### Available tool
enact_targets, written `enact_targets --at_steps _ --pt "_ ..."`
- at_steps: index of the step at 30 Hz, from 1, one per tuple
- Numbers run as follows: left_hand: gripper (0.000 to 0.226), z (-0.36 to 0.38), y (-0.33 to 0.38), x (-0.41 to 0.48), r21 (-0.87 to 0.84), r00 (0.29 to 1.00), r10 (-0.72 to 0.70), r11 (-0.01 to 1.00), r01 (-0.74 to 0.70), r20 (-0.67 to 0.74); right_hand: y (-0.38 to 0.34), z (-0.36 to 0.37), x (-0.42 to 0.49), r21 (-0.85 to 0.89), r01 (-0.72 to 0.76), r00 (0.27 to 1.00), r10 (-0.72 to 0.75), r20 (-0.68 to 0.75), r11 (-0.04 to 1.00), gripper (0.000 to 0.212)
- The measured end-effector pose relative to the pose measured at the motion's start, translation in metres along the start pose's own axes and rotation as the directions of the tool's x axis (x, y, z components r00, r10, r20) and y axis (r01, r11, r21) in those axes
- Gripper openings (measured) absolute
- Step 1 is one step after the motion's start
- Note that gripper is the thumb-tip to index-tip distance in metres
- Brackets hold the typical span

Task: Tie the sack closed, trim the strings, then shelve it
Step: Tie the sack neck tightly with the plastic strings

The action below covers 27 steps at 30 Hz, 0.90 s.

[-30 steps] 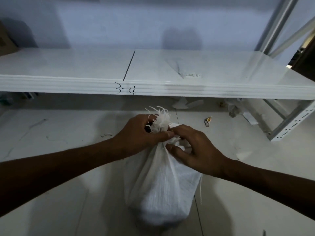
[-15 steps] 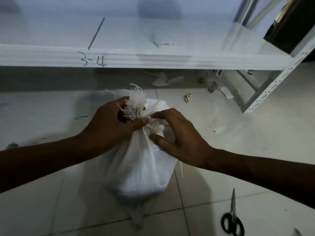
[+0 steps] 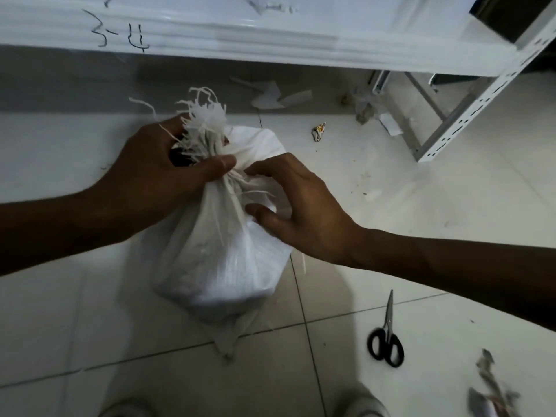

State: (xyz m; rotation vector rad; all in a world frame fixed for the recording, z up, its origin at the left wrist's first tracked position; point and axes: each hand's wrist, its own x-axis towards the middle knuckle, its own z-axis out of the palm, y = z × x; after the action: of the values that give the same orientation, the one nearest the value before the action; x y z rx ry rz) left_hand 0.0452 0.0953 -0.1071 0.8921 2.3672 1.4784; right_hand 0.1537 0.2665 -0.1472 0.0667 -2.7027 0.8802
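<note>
Still tying: left hand (image 3: 156,179) clamping the sack (image 3: 222,254) at its gathered neck, right hand (image 3: 304,206) half open, fingers resting on loose strings (image 3: 201,115). Trimming and shelving remaining. Standing upright on the floor (image 3: 451,206), white, woven, frayed on top; scissors (image 3: 386,338) lying at 4 o'clock, shelf (image 3: 270,40) at 12.

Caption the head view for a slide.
Left hand pinches the white woven sack's frayed neck, right hand works the strings; scissors wait on the tiled floor.
</note>
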Motion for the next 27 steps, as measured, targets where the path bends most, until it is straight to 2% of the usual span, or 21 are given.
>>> enact_targets --at_steps 13,27 --pt "0.027 -0.001 -0.002 0.005 0.141 0.997 0.061 0.989 -0.054 -0.048 0.004 0.004 -0.004 -0.067 0.027 0.998 -0.024 0.052 0.997 0.051" --pt "0.022 0.002 -0.005 0.001 0.133 0.998 0.045 0.99 -0.039 -0.044 0.005 0.003 -0.015 -0.061 0.079 0.996 -0.076 0.047 0.995 0.047"
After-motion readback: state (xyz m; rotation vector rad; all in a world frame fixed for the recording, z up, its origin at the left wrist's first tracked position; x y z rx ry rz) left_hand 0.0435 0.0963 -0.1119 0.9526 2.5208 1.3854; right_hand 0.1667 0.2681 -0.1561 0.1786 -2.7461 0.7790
